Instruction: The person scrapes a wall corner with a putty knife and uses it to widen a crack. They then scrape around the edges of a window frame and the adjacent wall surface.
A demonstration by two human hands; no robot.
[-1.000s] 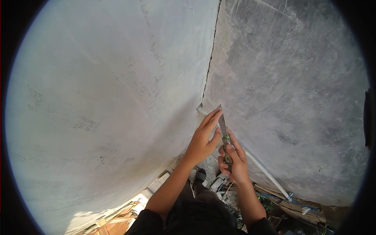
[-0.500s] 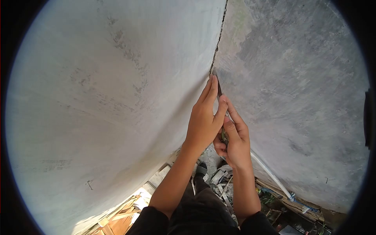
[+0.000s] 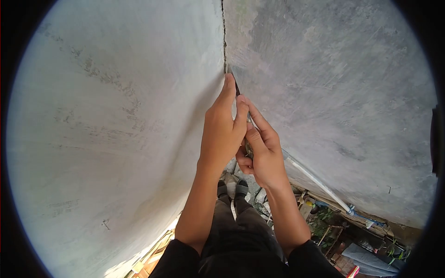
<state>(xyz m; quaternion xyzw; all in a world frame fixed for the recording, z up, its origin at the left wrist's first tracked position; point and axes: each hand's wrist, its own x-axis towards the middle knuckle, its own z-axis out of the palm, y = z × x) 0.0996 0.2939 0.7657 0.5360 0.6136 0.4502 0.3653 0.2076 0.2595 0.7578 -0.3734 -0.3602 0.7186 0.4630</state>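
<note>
A thin, dark-bladed hand tool (image 3: 238, 86), knife-like and seen nearly edge-on, points up along the corner where two plastered walls meet. Its tip touches or nearly touches the dark crack (image 3: 224, 37) running up that corner. My right hand (image 3: 265, 150) is wrapped around the handle, which the fingers mostly hide. Higher up, my left hand (image 3: 221, 123) presses its fingers along the blade near the tip, with the thumb against the tool. The side of the left hand lies close to the left wall.
The pale left wall (image 3: 116, 139) and the grey right wall (image 3: 343, 92) flank my arms. A white pipe (image 3: 320, 183) slants along the right wall's base. Rubble (image 3: 262, 197) lies by my feet, and planks (image 3: 153, 257) are at lower left. A small hook or nail (image 3: 390, 189) sticks out at right.
The view has shifted, so the corner, hands and tool appear further left and slightly higher. Both feet now show below. The grip on the tool looks the same.
</note>
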